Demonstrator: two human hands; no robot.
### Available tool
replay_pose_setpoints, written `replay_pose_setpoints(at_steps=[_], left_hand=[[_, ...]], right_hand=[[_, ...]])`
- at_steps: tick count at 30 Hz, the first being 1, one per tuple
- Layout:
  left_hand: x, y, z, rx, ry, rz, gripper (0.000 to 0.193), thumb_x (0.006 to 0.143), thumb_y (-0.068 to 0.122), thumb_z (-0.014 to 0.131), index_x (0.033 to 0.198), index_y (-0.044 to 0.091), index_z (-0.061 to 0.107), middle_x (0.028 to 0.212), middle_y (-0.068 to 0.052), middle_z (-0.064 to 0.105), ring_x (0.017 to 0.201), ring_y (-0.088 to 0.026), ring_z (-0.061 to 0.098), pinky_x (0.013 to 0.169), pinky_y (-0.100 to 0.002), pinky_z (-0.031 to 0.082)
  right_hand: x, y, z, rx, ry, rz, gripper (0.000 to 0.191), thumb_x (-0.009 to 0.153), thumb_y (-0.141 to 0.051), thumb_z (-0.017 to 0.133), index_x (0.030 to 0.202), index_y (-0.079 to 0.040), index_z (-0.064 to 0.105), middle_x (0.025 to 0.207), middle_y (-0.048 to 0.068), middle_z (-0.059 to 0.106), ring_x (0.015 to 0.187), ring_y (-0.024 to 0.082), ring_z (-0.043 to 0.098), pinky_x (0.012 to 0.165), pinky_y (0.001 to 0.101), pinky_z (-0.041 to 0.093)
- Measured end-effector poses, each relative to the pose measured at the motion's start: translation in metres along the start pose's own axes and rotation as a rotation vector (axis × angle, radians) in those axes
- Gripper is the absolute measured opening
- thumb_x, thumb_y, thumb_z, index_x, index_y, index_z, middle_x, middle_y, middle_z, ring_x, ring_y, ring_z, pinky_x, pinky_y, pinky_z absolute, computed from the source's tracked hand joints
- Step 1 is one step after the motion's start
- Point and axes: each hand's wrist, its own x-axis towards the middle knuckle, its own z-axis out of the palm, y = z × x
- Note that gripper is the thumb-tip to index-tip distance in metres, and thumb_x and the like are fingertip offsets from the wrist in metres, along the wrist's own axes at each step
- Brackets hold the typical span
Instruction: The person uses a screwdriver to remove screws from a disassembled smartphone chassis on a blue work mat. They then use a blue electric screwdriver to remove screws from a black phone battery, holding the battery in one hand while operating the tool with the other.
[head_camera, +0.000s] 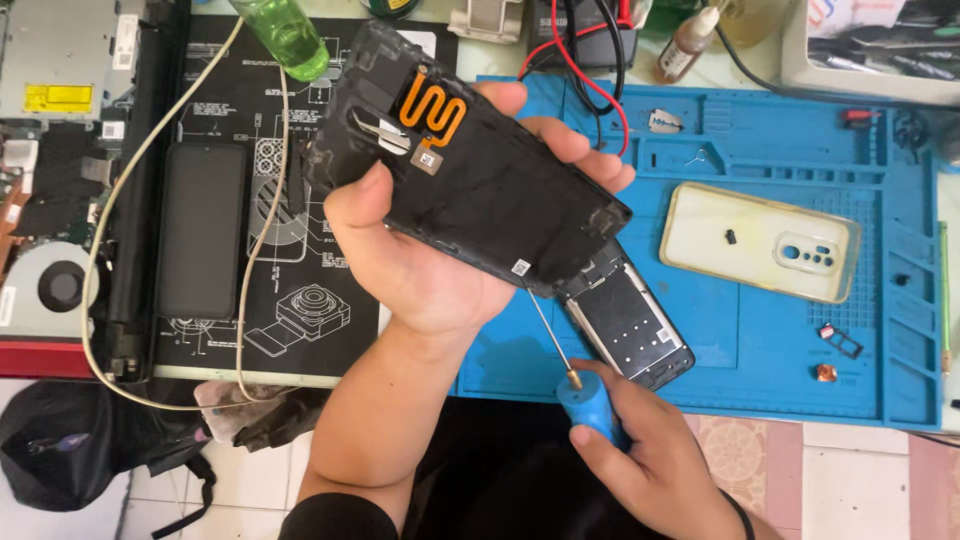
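Head view looks down on the left hand (420, 250) grasping a black plastic phone frame with an orange flex strip (465, 175), lifted and tilted above the desk, probably so its lower edge faces the tool. Clenched round a blue-handled thin screwdriver (570, 365), the right hand (655, 465) aims the tip up at that frame's lower corner, where a small white square label (521, 267) sits. Below the frame, a second opened phone body (630, 322) lies on the blue silicone work mat (760, 340), near a clear, yellowed phone case (760, 243). Left of them a dark phone (201, 230) rests face up on a black diagram sheet (300, 300); a yellow rectangular sticker (58, 97) marks the grey metal drive at the top left corner
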Motion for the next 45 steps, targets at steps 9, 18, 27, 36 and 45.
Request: replay_pose_setpoints(at_steps=[9,18,27,36,45], left_hand=[[-0.007,-0.001,0.004,-0.033,-0.019,0.017,0.065,0.100,0.054,0.045,0.135,0.000,0.053,0.120,-0.020,0.065,0.116,-0.042,0.059,0.114,-0.058,0.037],[-0.008,0.004,0.003,-0.031,-0.036,-0.023,0.062,0.100,0.052,0.049,0.134,0.001,0.053,0.119,-0.019,0.063,0.117,-0.033,0.059,0.120,-0.057,0.031],[-0.008,-0.003,0.005,-0.011,-0.050,0.006,0.061,0.099,0.050,0.050,0.135,0.000,0.053,0.118,-0.019,0.063,0.116,-0.030,0.059,0.120,-0.058,0.031],[-0.004,-0.011,0.007,-0.037,-0.044,-0.040,0.063,0.098,0.051,0.051,0.136,0.002,0.053,0.119,-0.019,0.062,0.118,-0.031,0.058,0.122,-0.058,0.030],[-0.004,-0.009,0.004,-0.024,-0.031,-0.053,0.063,0.098,0.052,0.052,0.137,0.001,0.052,0.118,-0.020,0.062,0.117,-0.032,0.058,0.122,-0.059,0.029]], right_hand=[[0.012,-0.016,0.020,-0.020,0.006,-0.008,0.057,0.083,-0.016,0.075,0.134,0.003,0.058,0.081,0.008,0.065,0.073,0.017,0.065,0.070,0.0298,0.053],[0.015,-0.015,0.027,-0.039,0.002,-0.092,0.049,0.085,-0.016,0.075,0.126,0.005,0.060,0.089,0.010,0.067,0.074,0.019,0.065,0.072,0.0304,0.054],[0.009,-0.013,0.018,-0.057,0.030,-0.064,0.054,0.083,-0.017,0.075,0.129,0.006,0.059,0.096,0.013,0.071,0.080,0.021,0.070,0.076,0.0312,0.055],[0.015,-0.011,0.017,-0.035,0.019,-0.141,0.031,0.083,-0.017,0.076,0.104,0.002,0.063,0.106,0.017,0.073,0.078,0.024,0.068,0.076,0.0344,0.055],[0.015,-0.008,0.014,-0.025,0.045,-0.120,0.039,0.081,-0.015,0.076,0.111,0.005,0.061,0.111,0.019,0.073,0.078,0.024,0.069,0.074,0.0334,0.055]])
